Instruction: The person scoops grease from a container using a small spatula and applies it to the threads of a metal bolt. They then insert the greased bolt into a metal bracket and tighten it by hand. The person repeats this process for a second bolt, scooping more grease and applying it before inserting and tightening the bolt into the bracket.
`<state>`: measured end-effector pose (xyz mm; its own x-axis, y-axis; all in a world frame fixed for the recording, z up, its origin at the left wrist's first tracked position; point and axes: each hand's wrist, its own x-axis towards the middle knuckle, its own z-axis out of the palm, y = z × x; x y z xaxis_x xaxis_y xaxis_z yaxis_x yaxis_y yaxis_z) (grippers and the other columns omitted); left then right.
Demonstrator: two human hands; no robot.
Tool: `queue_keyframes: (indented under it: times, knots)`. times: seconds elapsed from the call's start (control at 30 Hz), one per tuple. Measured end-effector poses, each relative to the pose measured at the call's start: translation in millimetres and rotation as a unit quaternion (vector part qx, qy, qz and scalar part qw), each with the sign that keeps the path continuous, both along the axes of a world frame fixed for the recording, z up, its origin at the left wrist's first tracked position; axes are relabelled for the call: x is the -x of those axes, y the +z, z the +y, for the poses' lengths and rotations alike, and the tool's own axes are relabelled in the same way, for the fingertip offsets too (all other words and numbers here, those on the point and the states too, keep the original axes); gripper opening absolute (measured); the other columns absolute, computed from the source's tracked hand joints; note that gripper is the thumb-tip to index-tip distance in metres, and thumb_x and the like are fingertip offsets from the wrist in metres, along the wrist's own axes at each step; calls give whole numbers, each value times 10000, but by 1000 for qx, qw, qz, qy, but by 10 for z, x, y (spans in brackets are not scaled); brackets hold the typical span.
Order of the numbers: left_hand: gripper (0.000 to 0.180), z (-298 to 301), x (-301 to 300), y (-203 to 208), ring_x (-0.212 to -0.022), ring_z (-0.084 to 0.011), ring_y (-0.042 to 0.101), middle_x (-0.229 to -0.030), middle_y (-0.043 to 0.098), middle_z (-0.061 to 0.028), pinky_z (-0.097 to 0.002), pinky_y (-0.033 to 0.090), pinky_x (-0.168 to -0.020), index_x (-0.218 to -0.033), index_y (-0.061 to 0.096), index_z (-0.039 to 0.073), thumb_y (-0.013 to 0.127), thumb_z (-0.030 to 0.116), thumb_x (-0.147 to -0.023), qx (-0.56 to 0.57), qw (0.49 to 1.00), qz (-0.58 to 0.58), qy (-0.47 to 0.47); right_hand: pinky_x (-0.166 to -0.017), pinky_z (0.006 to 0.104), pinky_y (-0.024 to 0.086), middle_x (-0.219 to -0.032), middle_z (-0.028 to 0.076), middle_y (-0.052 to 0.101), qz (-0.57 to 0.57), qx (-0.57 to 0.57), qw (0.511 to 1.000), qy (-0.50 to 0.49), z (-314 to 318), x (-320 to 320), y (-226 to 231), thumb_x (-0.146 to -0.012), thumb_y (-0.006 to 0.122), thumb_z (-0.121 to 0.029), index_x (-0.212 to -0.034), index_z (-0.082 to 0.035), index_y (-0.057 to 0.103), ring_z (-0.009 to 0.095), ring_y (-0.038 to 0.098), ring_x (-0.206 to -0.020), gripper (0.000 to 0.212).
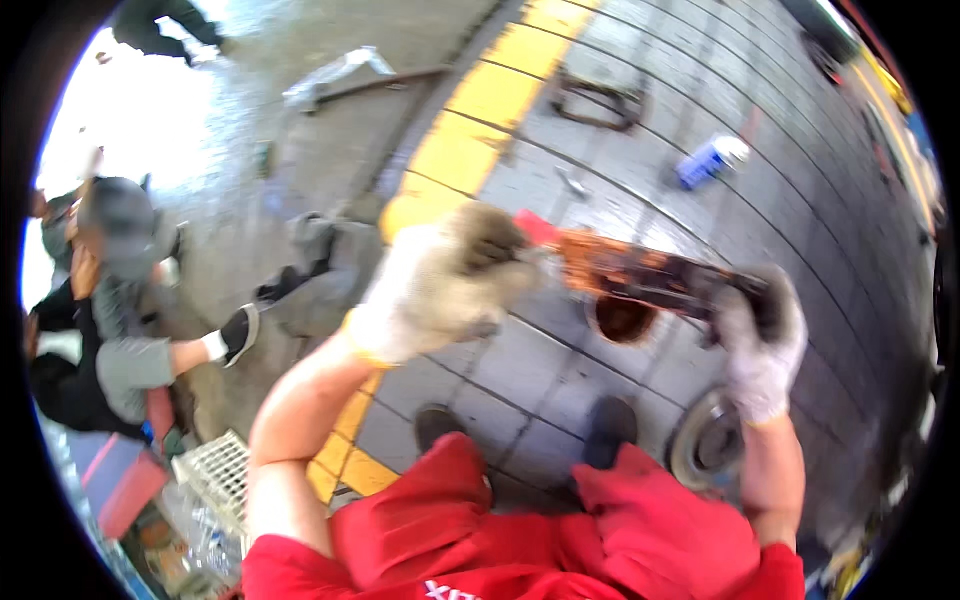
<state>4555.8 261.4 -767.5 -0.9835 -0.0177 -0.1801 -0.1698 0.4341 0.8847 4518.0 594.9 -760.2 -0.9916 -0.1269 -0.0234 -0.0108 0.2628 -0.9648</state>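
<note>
A dirty white work glove covers each hand. My right hand [755,330] grips the right end of a long dark metal part [660,278], whose left end is coated orange-brown, like rust or grease. Closed fingers on my left hand [445,280] sit just left of that coated end. A small red piece [537,228] shows at their tips; blur hides what it belongs to. Just under the metal part is a round, cup-like form [622,318], brown inside. Whether it joins the part, I cannot tell.
On the grey tiles lie a blue and white can [712,162], a dark metal bracket [600,103], a small metal piece [572,182] and a round grey disc [708,440]. A yellow stripe [480,110] crosses the floor. A person [110,320] sits at left, near a white crate [212,475].
</note>
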Motion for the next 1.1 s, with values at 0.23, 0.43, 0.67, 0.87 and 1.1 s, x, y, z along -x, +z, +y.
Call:
queue_keyframes:
  times: [0.23, 0.43, 0.67, 0.87, 1.1]
  knots:
    - [335, 7, -29, 163, -848, -339, 784, -906, 776, -166, -432, 609, -759, -1129, 730, 15, 846, 227, -898, 82, 991, 85, -62, -513, 232, 407, -848, -5, 588, -5, 5, 999, -54, 179, -88, -19, -1070, 654, -105, -1076, -54, 596, 51, 508, -608, 78]
    - [312, 93, -78, -2, -939, -415, 723, -963, 726, -181, -511, 576, -814, -1145, 711, 56, 820, 261, -936, 187, 959, 173, -127, -570, 247, 470, -877, -3, 585, -22, 9, 1000, 20, 83, -60, -88, -1016, 696, -26, -1101, -33, 595, 58, 547, -686, 132]
    - [379, 164, -4, 122, -872, -299, 786, -947, 788, -132, -399, 614, -781, -1192, 738, 48, 855, 305, -940, 126, 986, 86, -66, -683, 297, 487, -890, 26, 593, 71, -6, 996, -46, 146, -97, -185, -954, 697, 24, -1043, -13, 615, 94, 564, -790, 127]
    - [370, 203, -53, 152, -824, -238, 792, -907, 792, -116, -370, 620, -762, -1181, 749, 49, 859, 302, -935, 91, 992, 81, -14, -612, 355, 444, -738, 141, 626, 269, -139, 953, 22, -9, -96, -73, -896, 737, 21, -889, -13, 630, 295, 567, -601, 113]
    - [291, 197, -5, 283, -789, -111, 744, -968, 807, -84, -301, 612, -733, -1197, 711, 30, 838, 148, -962, 37, 986, 165, 9, -523, 267, 429, -788, -12, 632, -7, 6, 996, -92, -23, 67, 154, -1024, 757, -114, -1008, -12, 668, 56, 547, -640, 137]
